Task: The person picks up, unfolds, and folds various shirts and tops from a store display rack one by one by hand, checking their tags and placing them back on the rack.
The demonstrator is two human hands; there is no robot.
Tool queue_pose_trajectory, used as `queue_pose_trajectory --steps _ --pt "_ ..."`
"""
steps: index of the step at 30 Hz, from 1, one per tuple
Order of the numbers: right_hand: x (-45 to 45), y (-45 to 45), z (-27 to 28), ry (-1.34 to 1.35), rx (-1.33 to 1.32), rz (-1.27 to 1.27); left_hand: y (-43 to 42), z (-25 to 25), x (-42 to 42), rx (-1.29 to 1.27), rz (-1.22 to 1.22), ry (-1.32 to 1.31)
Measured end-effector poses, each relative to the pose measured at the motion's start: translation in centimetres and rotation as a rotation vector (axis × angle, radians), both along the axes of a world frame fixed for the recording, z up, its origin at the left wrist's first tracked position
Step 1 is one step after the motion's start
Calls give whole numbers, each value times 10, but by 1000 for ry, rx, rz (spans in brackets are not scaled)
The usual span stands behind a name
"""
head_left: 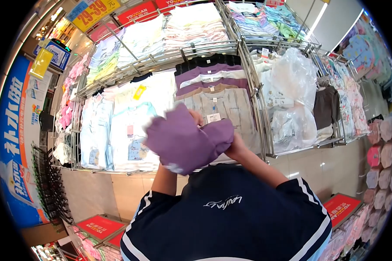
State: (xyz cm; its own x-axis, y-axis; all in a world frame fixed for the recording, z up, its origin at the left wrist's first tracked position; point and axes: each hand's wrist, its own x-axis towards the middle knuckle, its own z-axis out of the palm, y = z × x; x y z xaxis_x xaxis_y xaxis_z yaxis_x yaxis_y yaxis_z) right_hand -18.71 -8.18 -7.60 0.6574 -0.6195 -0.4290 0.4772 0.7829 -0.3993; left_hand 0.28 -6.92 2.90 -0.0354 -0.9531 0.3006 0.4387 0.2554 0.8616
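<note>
A purple shirt [183,141], bunched and partly blurred by motion, is held up in front of my chest. Behind its upper edge show the fingers of my left hand [197,117], curled against the cloth; the rest of that hand is covered. At the right end of the shirt, my right hand [235,146] grips the fabric, with its fingertips hidden by the folds. Just beyond lies a grey-brown patterned shirt [237,104] with a white tag [213,118], at the front of an overlapping row of purple, white and black shirts [211,69].
Metal rails [256,95] divide the display bins. White and light-blue clothes [133,126] lie to the left. Plastic-wrapped garments [294,82] fill the bin to the right. Folded stacks [196,26] stand at the back, near a yellow price sign [91,15]. Black hangers [50,182] hang at left.
</note>
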Motion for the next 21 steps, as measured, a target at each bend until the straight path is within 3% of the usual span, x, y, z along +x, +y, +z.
queue_pose_trajectory --steps 1,2,5,8,10,12,14,16,18,21 --pt "-4 -4 22 53 38 -76 22 9 -2 422 156 -346" --pt "-8 -9 19 33 33 -54 24 -33 14 88 128 -607" --pt "-10 -13 14 -14 77 30 74 -223 36 562 -168 42" --pt "8 -4 -32 197 -147 201 91 -246 33 597 -281 21" --pt "19 -5 -35 264 -134 227 93 -227 27 353 -134 -477" --pt "27 -4 -23 314 -145 245 79 -175 26 -65 160 -1317" --pt "30 -4 -33 466 -327 225 78 -202 46 87 180 -1050" --pt "24 -7 -30 677 -524 218 79 -227 78 403 250 -590" --pt "7 -14 -43 612 -373 253 82 -244 120 605 423 -104" --pt "-18 -14 -65 601 -279 253 82 -251 185 590 656 206"
